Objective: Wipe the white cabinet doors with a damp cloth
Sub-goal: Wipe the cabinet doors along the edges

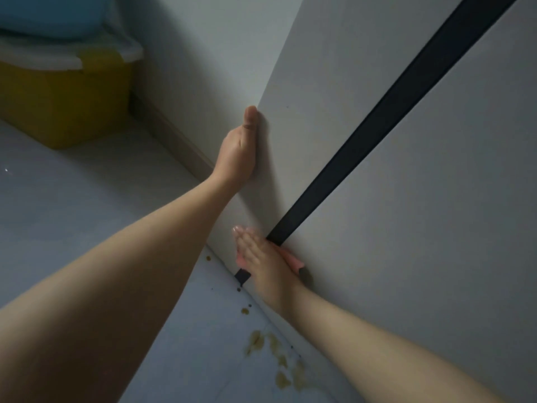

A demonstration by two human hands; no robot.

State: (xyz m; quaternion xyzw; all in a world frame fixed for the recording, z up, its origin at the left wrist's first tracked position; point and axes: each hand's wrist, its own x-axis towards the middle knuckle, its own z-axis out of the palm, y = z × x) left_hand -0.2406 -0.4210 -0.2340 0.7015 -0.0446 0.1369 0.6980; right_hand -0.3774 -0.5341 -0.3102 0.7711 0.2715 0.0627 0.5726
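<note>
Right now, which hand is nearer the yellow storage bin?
Left. The left hand grips the cabinet door edge, bin-side; the right hand presses a pink cloth lower, farther from the yellow storage bin.

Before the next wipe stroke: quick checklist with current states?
1. Left hand steadying the white cabinet door at its outer edge: ok, thumb on the front face, the rest behind the edge.
2. Right hand flat against the door near its bottom corner: ok, fingers straight.
3. Pink cloth under the right hand: ok, an edge shows beside the palm.
4. Cloth damp: cannot tell.
5. Black strip between the doors next to the right hand: ok, in reach for the next stroke.
6. Floor by the door base: not ok, brown stains there.
</note>
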